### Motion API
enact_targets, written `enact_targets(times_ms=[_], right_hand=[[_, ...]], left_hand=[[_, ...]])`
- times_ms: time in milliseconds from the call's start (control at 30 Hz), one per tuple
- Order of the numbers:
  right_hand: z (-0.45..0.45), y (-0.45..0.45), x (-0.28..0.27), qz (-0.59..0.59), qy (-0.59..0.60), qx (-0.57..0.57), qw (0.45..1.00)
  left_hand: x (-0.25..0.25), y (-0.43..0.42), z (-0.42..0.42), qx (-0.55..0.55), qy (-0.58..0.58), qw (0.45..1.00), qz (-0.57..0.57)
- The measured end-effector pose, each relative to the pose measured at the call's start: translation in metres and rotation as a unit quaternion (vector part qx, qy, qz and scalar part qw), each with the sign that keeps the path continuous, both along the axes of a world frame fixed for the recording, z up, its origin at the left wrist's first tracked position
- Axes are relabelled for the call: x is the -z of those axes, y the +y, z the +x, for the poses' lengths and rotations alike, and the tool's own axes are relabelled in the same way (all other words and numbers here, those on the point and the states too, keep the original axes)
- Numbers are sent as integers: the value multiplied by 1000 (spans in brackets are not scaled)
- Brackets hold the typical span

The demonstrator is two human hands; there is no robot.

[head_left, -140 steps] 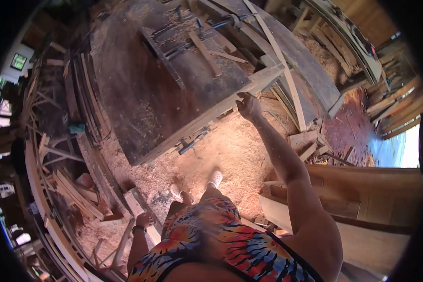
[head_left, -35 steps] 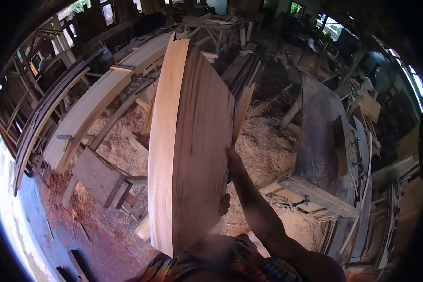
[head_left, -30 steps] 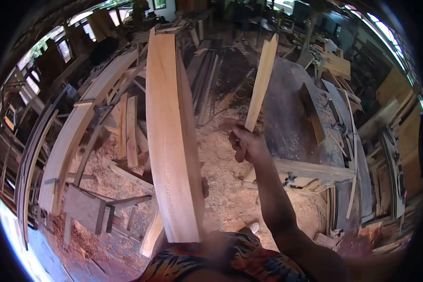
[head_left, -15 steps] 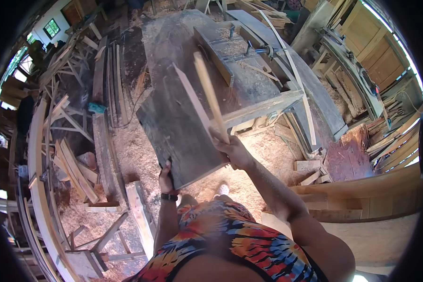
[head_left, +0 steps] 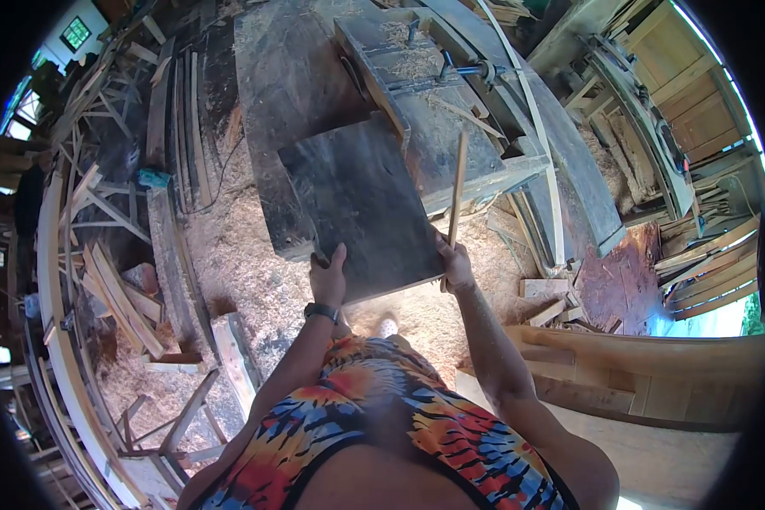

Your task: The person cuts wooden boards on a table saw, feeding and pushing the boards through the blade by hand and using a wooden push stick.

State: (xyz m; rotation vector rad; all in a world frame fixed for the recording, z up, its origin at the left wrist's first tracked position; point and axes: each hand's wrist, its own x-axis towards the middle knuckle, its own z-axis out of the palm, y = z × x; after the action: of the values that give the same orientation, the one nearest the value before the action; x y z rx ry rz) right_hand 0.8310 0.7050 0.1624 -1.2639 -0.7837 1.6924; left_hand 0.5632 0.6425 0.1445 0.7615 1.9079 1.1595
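A dark, flat wooden board [head_left: 361, 204] is held between my two hands, its far part over the dusty work table [head_left: 293, 81]. My left hand [head_left: 329, 276] is closed on the near left side of the board, thumb on top. My right hand [head_left: 456, 265] grips the near right edge and also a thin, pale wooden stick [head_left: 458, 191] that points away from me. The fingers under the board are hidden. Just past the board's far right corner runs an upright wooden fence [head_left: 374, 81].
Blue clamps [head_left: 463, 70] sit on the table's right section. A long pale strip [head_left: 540, 127] crosses the table's right side. Wood shavings [head_left: 238, 229] cover the floor. Planks [head_left: 123, 297] lie to the left, and a wooden panel [head_left: 637, 374] is at right.
The board has swung to a squarer angle, tilting less. My right hand and the stick have moved right, leaving the stick beside the board and nearly upright in view.
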Motion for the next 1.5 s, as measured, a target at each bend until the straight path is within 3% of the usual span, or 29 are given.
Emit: enact_targets(times_ms=[100,200,233,333,467,500,700,1200,1500], right_hand=[[1,21,7,-7,-11,54,998],[8,48,19,-5,23,76,997],[2,54,6,-10,21,93,995],[-7,69,17,16,18,104,994],[-21,64,18,17,25,130,991],[-23,63,11,18,19,141,990],[-21,64,18,27,28,138,990],[-31,106,22,63,-32,138,988],[-39,120,14,39,17,145,988]], left_hand=[[-11,25,-1,62,241,968,-33],[9,46,-11,110,319,939,69],[12,55,-13,126,329,935,49],[18,75,-7,39,112,988,103],[32,90,-10,-50,135,989,18],[24,93,-8,-63,126,987,79],[5,123,-13,51,134,989,48],[12,163,-20,27,176,983,50],[10,180,-23,-6,183,982,42]])
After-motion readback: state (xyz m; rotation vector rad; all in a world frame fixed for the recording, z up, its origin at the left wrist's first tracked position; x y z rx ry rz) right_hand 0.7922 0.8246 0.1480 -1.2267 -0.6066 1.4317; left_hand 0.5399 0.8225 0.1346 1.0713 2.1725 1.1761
